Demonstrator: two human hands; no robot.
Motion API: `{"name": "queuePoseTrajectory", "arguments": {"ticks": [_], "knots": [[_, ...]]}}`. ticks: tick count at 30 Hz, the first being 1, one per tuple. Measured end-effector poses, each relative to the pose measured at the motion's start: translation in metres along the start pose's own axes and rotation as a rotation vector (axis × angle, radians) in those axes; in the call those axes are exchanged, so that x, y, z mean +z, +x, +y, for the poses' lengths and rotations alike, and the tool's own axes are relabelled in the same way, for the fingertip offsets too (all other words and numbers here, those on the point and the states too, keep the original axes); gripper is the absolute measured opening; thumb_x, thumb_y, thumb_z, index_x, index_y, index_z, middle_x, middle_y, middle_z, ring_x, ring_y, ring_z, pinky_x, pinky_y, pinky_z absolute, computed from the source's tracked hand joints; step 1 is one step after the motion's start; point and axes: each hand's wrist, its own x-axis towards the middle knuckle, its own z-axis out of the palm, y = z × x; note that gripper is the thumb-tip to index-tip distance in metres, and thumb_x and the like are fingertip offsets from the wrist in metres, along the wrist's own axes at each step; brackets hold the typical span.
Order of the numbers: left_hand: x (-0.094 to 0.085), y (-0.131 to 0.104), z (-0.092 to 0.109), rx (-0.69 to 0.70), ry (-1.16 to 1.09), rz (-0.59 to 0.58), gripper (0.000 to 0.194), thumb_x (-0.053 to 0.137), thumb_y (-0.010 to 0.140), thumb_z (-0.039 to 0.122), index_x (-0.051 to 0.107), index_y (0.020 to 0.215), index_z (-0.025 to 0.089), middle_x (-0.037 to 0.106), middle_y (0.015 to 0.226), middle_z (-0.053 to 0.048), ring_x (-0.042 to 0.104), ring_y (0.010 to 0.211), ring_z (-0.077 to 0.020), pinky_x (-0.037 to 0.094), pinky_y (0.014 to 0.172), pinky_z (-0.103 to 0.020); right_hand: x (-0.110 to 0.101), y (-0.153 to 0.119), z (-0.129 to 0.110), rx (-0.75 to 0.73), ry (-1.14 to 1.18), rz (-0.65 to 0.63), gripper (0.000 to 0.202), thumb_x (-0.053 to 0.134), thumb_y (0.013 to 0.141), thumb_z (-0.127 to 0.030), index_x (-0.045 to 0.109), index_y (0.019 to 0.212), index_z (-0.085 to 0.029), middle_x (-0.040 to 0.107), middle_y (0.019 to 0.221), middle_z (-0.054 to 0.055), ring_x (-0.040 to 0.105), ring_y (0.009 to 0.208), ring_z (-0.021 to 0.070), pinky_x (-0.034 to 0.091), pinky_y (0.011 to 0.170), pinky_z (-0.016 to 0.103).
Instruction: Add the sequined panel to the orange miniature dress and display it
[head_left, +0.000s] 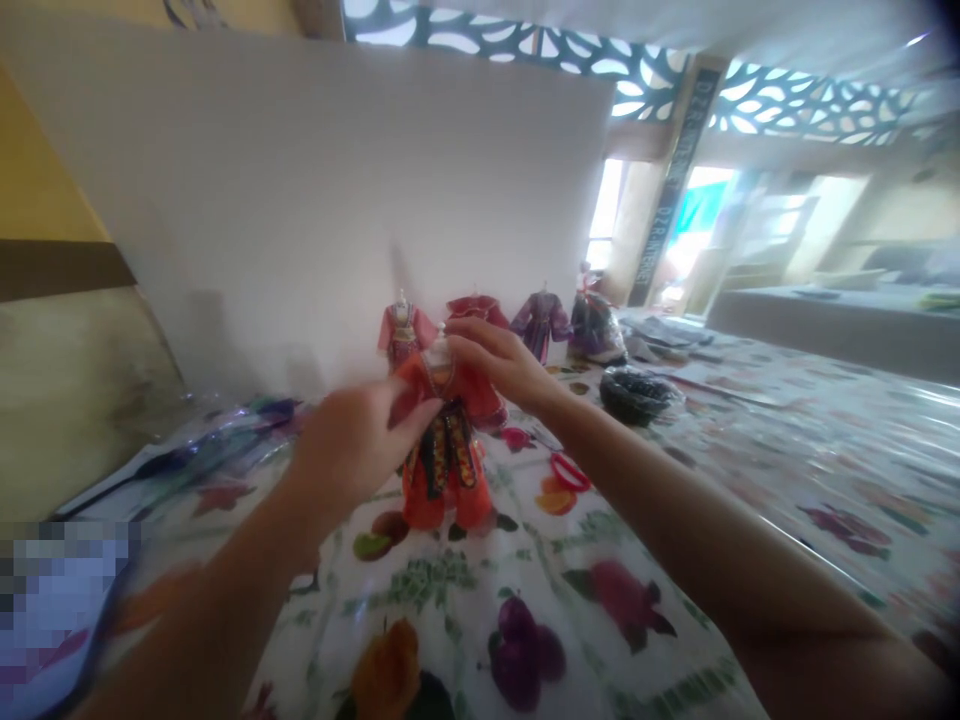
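A small headless doll [442, 490] in an orange outfit with a dark patterned front panel stands upright on the table in front of me. My left hand [360, 425] pinches it at the sleeve and waist on its left side, thumb lying across the front. At the doll's neck and shoulder, my right hand [502, 365] curls its fingers over the orange cloth from the right; the thumb is hidden. A pale neck peg sticks up between the two hands.
Behind stand a pink-sleeved doll [401, 330], a red doll outfit [480, 307], a purple one [541, 322] and a dark-skirted doll [596, 325]. A dark bowl [637, 397] and red-handled scissors [570, 473] lie right; plastic-wrapped material [247, 430] lies left. Fruit-patterned cloth [465, 620] covers the table.
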Motion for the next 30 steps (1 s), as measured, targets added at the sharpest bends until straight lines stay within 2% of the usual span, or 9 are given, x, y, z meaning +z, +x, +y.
{"name": "queuePoseTrajectory", "arguments": {"ticks": [3, 5, 6, 8, 11, 14, 17, 20, 30], "knots": [[-0.009, 0.000, -0.005, 0.047, -0.054, 0.205, 0.031, 0.057, 0.089, 0.049, 0.070, 0.096, 0.022, 0.070, 0.081, -0.004, 0.064, 0.071, -0.0210, 0.046, 0.069, -0.034, -0.011, -0.010, 0.005, 0.015, -0.008, 0.021, 0.032, 0.059, 0.093, -0.043, 0.070, 0.113, -0.020, 0.069, 0.121, 0.008, 0.062, 0.113, 0.0211, 0.048, 0.100, 0.038], [-0.007, 0.003, -0.010, 0.101, -0.101, 0.352, 0.032, 0.061, 0.087, 0.044, 0.067, 0.106, 0.018, 0.070, 0.098, -0.008, 0.066, 0.086, -0.0230, 0.050, 0.078, -0.035, -0.015, -0.016, 0.009, 0.045, -0.005, 0.005, 0.033, 0.060, 0.092, -0.043, 0.070, 0.114, -0.020, 0.069, 0.120, 0.008, 0.063, 0.110, 0.0217, 0.048, 0.099, 0.040], [-0.004, 0.006, -0.013, 0.119, -0.139, 0.386, 0.038, 0.064, 0.086, 0.043, 0.064, 0.113, 0.017, 0.069, 0.109, -0.010, 0.066, 0.097, -0.0247, 0.051, 0.084, -0.036, -0.015, -0.019, 0.011, 0.052, 0.004, -0.007, 0.034, 0.061, 0.092, -0.044, 0.070, 0.115, -0.020, 0.069, 0.119, 0.008, 0.064, 0.109, 0.0217, 0.049, 0.099, 0.041], [0.003, 0.013, -0.020, 0.135, -0.240, 0.331, 0.047, 0.065, 0.085, 0.044, 0.059, 0.123, 0.017, 0.064, 0.125, -0.012, 0.062, 0.116, -0.0273, 0.050, 0.095, -0.040, -0.015, -0.022, 0.015, 0.049, 0.032, -0.025, 0.034, 0.062, 0.091, -0.044, 0.069, 0.115, -0.020, 0.070, 0.117, 0.007, 0.064, 0.107, 0.0209, 0.050, 0.097, 0.039], [0.012, 0.023, -0.028, 0.106, -0.376, 0.161, 0.049, 0.062, 0.089, 0.049, 0.057, 0.128, 0.020, 0.062, 0.134, -0.011, 0.056, 0.127, -0.0282, 0.046, 0.106, -0.045, -0.011, -0.022, 0.019, 0.047, 0.065, -0.061, 0.034, 0.061, 0.093, -0.044, 0.068, 0.114, -0.020, 0.071, 0.110, 0.006, 0.065, 0.097, 0.0182, 0.052, 0.089, 0.034], [0.016, 0.033, -0.030, 0.109, -0.510, 0.038, 0.052, 0.062, 0.089, 0.052, 0.057, 0.130, 0.020, 0.062, 0.136, -0.011, 0.055, 0.130, -0.0288, 0.043, 0.110, -0.046, -0.006, -0.021, 0.021, 0.049, 0.078, -0.091, 0.031, 0.059, 0.094, -0.043, 0.069, 0.111, -0.019, 0.070, 0.100, 0.006, 0.064, 0.086, 0.0161, 0.053, 0.080, 0.031], [0.017, 0.041, -0.030, 0.125, -0.606, -0.068, 0.056, 0.064, 0.087, 0.053, 0.058, 0.130, 0.018, 0.063, 0.135, -0.012, 0.060, 0.123, -0.0298, 0.045, 0.107, -0.045, -0.004, -0.019, 0.023, 0.026, 0.082, -0.085, 0.029, 0.058, 0.095, -0.045, 0.070, 0.103, -0.020, 0.069, 0.096, 0.005, 0.063, 0.085, 0.0160, 0.051, 0.078, 0.030], [0.018, 0.045, -0.030, 0.120, -0.614, -0.099, 0.057, 0.065, 0.086, 0.054, 0.061, 0.129, 0.017, 0.066, 0.131, -0.012, 0.063, 0.118, -0.0309, 0.047, 0.105, -0.046, -0.003, -0.019, 0.025, 0.019, 0.074, -0.071, 0.030, 0.057, 0.095, -0.046, 0.070, 0.099, -0.019, 0.069, 0.094, 0.004, 0.062, 0.086, 0.0164, 0.051, 0.078, 0.030], [0.023, 0.049, -0.026, 0.116, -0.651, -0.077, 0.045, 0.068, 0.085, 0.052, 0.064, 0.116, 0.020, 0.070, 0.115, -0.009, 0.064, 0.108, -0.0280, 0.050, 0.097, -0.044, -0.004, -0.018, 0.023, 0.012, 0.029, -0.050, 0.027, 0.054, 0.096, -0.041, 0.067, 0.091, -0.018, 0.065, 0.085, 0.003, 0.058, 0.078, 0.0139, 0.048, 0.074, 0.028]]}}
